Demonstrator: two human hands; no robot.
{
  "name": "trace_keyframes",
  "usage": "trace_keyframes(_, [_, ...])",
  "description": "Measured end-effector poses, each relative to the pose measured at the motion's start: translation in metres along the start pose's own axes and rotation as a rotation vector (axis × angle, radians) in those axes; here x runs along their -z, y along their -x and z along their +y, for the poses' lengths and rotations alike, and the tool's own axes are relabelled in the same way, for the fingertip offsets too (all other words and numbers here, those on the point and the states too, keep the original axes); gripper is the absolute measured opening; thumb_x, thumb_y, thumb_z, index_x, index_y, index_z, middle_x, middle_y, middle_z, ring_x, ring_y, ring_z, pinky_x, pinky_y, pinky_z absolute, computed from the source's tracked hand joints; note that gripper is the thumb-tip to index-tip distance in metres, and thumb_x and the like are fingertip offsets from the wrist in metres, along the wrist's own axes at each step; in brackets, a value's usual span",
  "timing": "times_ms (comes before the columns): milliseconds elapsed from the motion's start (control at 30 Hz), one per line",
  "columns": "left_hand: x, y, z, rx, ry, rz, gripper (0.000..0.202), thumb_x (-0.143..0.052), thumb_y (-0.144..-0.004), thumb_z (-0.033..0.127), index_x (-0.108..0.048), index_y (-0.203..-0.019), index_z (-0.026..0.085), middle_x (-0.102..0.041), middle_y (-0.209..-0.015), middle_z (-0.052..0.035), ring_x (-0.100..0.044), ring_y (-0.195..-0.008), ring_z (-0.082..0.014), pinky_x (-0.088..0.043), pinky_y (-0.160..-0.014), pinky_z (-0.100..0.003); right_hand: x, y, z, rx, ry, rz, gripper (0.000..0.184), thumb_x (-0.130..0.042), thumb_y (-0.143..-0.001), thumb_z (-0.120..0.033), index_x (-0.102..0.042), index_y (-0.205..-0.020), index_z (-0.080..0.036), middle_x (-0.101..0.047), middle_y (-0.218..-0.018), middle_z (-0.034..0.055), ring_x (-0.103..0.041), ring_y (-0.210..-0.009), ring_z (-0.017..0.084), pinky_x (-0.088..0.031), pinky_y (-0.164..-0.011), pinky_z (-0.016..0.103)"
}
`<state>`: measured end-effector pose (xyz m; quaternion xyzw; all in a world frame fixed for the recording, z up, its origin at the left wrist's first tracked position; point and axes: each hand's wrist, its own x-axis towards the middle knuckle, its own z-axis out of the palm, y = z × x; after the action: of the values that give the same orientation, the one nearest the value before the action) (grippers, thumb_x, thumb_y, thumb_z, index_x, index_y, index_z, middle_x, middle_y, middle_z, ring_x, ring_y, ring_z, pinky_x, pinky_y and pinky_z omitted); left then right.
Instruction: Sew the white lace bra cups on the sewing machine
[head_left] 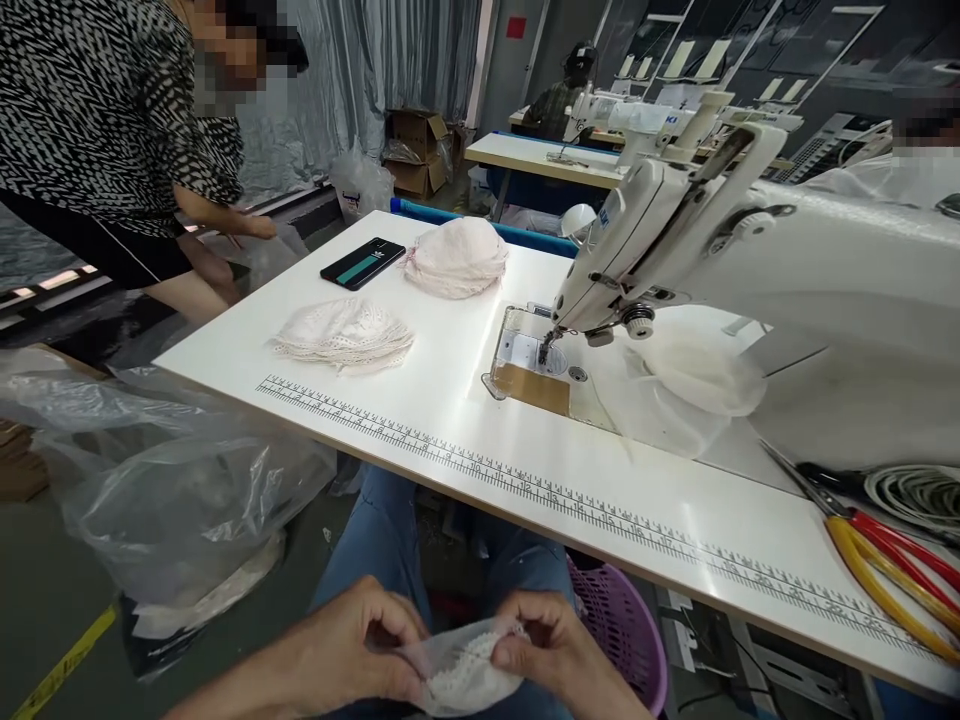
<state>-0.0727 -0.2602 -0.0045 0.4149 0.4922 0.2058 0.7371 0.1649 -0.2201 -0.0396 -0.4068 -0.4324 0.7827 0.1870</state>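
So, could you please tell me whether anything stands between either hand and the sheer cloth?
Nothing visible does: the left hand and right hand both pinch the cloth directly, at opposite sides, on the person's side of the table.

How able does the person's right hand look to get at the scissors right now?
Probably yes: nothing seems to stand between the right hand and the scissors except the table's edge. Its fingers pinch the sheer fabric, though, so they would likely need to release it first.
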Motion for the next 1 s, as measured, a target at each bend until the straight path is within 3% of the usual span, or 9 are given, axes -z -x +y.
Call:
trace_keyframes(133, [0.0, 0.0, -0.003, 0.105, 0.029, 0.067, 0.014, -0.08, -0.059, 0.028, -0.078, -0.07, 0.019, -0.067, -0.063, 0.0003, -0.056, -0.062, -0.0137, -0.042, -0.058, -0.019, -0.001, -0.001, 0.001, -0.01, -0.031, -0.016, 0.033, -0.084, -0.058, -0.044, -0.069, -0.064, -0.015, -0.06, -0.06, -0.0005, -0.051, -0.057, 0.011, -0.041, -0.059, 0.022])
trace_keyframes(233, [0.0, 0.001, 0.001, 0.132, 0.047, 0.047, 0.013, -0.079, -0.058, 0.023, -0.079, -0.07, 0.018, -0.07, -0.06, -0.0001, -0.056, -0.056, -0.0121, -0.042, -0.056, -0.019, -0.002, -0.002, 0.001, -0.015, -0.049, -0.035, 0.032, -0.083, -0.06, -0.043, -0.069, -0.064, -0.015, -0.059, -0.059, -0.001, -0.051, -0.056, 0.01, -0.04, -0.059, 0.022])
trace_keyframes(467, [0.004, 0.0, 0.002, 0.142, 0.056, 0.008, 0.012, -0.078, -0.058, 0.021, -0.078, -0.07, 0.019, -0.071, -0.06, 0.0002, -0.058, -0.055, -0.0129, -0.042, -0.056, -0.02, -0.005, -0.003, -0.003, -0.04, -0.07, -0.026, 0.032, -0.086, -0.055, -0.04, -0.07, -0.064, -0.014, -0.06, -0.059, -0.001, -0.05, -0.055, 0.009, -0.04, -0.058, 0.021])
trace_keyframes(567, [0.004, 0.0, -0.002, 0.129, 0.007, -0.011, 0.02, -0.082, -0.056, 0.028, -0.078, -0.073, 0.018, -0.071, -0.065, 0.0001, -0.058, -0.062, -0.0146, -0.041, -0.058, -0.02, -0.008, -0.004, -0.004, -0.042, -0.054, -0.028, 0.034, -0.086, -0.054, -0.042, -0.07, -0.063, -0.014, -0.059, -0.058, -0.0016, -0.048, -0.054, 0.008, -0.038, -0.055, 0.021])
trace_keyframes(700, [0.0, -0.002, 0.001, 0.149, -0.115, 0.047, 0.034, -0.085, -0.051, 0.039, -0.077, -0.075, 0.018, -0.067, -0.069, 0.002, -0.056, -0.071, -0.0166, -0.039, -0.059, -0.019, -0.01, -0.005, -0.004, -0.032, -0.008, -0.04, 0.036, -0.086, -0.054, -0.044, -0.071, -0.064, -0.013, -0.055, -0.054, -0.0027, -0.043, -0.054, 0.007, -0.033, -0.052, 0.019])
trace_keyframes(833, [-0.008, -0.008, 0.008, 0.195, -0.149, 0.117, 0.029, -0.082, -0.051, 0.038, -0.077, -0.069, 0.016, -0.064, -0.066, 0.0016, -0.053, -0.069, -0.0165, -0.037, -0.057, -0.019, -0.009, -0.005, -0.003, -0.02, 0.042, -0.043, 0.036, -0.084, -0.057, -0.044, -0.072, -0.066, -0.012, -0.053, -0.054, -0.0029, -0.041, -0.054, 0.006, -0.03, -0.051, 0.018])
trace_keyframes(1000, [-0.008, -0.012, 0.002, 0.188, -0.098, 0.096, 0.024, -0.081, -0.052, 0.032, -0.077, -0.066, 0.013, -0.057, -0.054, 0.0025, -0.045, -0.056, -0.0113, -0.03, -0.051, -0.019, -0.007, -0.005, -0.003, -0.002, 0.061, -0.068, 0.034, -0.086, -0.055, -0.041, -0.073, -0.067, -0.012, -0.058, -0.057, -0.0012, -0.045, -0.055, 0.008, -0.033, -0.053, 0.019])
